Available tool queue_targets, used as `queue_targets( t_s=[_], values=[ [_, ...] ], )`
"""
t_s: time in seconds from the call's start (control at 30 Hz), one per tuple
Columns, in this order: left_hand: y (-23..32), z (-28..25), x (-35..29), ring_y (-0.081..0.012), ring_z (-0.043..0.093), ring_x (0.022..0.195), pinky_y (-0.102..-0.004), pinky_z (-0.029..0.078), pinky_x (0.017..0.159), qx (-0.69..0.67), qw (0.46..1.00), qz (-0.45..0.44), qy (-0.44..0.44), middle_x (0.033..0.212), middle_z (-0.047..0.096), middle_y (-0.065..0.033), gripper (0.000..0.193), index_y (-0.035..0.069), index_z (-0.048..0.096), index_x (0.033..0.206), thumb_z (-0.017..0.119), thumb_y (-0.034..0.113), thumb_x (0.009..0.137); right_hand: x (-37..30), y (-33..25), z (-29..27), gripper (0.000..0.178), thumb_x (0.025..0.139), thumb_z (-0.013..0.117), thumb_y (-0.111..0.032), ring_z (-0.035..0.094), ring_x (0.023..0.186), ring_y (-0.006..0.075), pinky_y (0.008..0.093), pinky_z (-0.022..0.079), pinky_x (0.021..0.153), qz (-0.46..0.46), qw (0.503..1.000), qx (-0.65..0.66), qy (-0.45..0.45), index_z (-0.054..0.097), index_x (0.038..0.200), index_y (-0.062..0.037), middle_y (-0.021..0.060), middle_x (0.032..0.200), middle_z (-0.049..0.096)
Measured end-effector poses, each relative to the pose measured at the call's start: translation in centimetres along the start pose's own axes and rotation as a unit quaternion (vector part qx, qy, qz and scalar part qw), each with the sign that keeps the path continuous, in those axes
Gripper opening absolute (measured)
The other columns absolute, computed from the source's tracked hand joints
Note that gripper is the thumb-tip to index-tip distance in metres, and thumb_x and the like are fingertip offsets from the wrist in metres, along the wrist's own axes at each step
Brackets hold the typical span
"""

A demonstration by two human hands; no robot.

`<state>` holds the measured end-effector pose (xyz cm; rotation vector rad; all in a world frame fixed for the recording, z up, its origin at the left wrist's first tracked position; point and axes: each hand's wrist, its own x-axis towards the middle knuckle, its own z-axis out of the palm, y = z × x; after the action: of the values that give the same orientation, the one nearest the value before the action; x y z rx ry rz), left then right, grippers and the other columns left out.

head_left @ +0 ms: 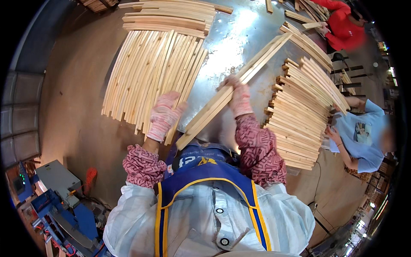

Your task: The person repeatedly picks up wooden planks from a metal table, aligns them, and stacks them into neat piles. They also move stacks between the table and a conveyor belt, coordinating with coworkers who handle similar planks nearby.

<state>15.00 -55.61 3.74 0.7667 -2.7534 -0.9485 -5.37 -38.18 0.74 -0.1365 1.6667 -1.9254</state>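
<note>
Some wooden strips (209,111): long, straight, pale yellow.

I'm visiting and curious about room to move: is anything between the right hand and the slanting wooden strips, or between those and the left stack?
Only a glove: the right hand grips the slanting strips. Toward the left stack, the left hand is over its near part, possibly in the way.

Shiny metal table (233,49), lengthwise row of pale wooden strips (143,75) at left, crosswise stack (167,19) just beyond it, another wide row (299,120) at right.
</note>
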Motion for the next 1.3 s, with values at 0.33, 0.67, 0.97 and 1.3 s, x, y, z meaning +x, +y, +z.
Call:
queue_targets(
  t_s=[0.33, 0.67, 0.97, 1.3],
  values=[
    [-8.9, 14.2, -3.2, -0.0288, 0.009, 0.148, -0.0439, 0.005, 0.121, 0.432, 0.885, -0.101, -0.143, 0.160, 0.015, -0.0113, 0.071, 0.008, 0.023, 0.150, 0.036, 0.049, 0.093, -1.0, -3.7, -1.6, 0.019, 0.079, 0.069, -0.008, 0.061, 0.062, 0.0242, 0.0387, 0.056, 0.059, 0.028, 0.988, 0.052, 0.141, 0.056, 0.090, -0.0006, 0.0114, 0.070, 0.059],
    [-10.3, 16.4, 0.6, -0.0369, 0.008, 0.146, -0.0518, 0.001, 0.118, 0.700, 0.712, -0.021, -0.040, 0.158, 0.016, -0.0166, 0.075, 0.009, 0.028, 0.149, 0.045, 0.047, 0.087, -2.3, 0.5, -4.1, 0.021, 0.081, 0.070, -0.011, 0.064, 0.064, 0.0280, 0.0376, 0.055, 0.059, 0.047, 0.979, 0.007, 0.198, 0.060, 0.092, 0.0041, 0.0151, 0.074, 0.064],
    [-8.3, 4.6, 6.8, -0.0367, 0.020, 0.144, -0.0458, 0.016, 0.116, 0.271, 0.925, -0.264, -0.015, 0.156, 0.022, -0.0179, 0.095, 0.012, 0.016, 0.152, 0.061, 0.054, 0.080, 0.4, 1.1, -8.4, 0.028, 0.090, 0.060, -0.007, 0.067, 0.080, 0.0216, 0.0336, 0.056, 0.068, -0.108, 0.984, -0.133, 0.044, 0.060, 0.117, 0.0001, 0.0125, 0.093, 0.067],
    [-20.5, -4.5, 6.5, -0.0304, 0.054, 0.117, -0.0410, 0.044, 0.099, 0.121, 0.960, -0.235, 0.092, 0.124, 0.057, -0.0190, 0.063, 0.006, 0.045, 0.136, 0.065, 0.031, 0.082, -1.2, -1.6, -4.6, 0.017, 0.087, 0.062, -0.017, 0.063, 0.075, 0.0134, 0.0287, 0.048, 0.064, 0.131, 0.906, -0.378, 0.137, 0.070, 0.095, -0.0036, 0.0036, 0.092, 0.070]
  ],
)
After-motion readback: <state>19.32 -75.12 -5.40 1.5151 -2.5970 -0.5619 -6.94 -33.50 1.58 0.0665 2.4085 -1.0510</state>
